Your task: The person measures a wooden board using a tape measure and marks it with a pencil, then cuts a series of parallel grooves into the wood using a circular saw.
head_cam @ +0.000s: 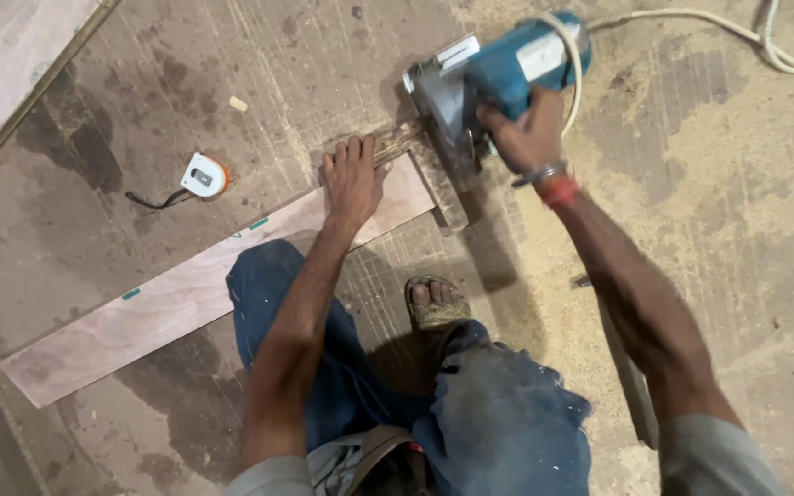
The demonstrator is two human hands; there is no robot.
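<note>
While the left hand (351, 179) presses flat, fingers spread, on the far right end of the plywood strip (186, 298) on the floor, the right hand (527, 136) has a closed grip on the blue circular saw (484, 78) just right of that end. Cutting seems underway, though the blade is hidden; next calls for a steady push along the line.

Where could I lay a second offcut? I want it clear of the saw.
Bare floor lies between the tape measure and the plank, and right of the right hand. It is crowded where the left hand presses the plank beside the blue circular saw.
</note>
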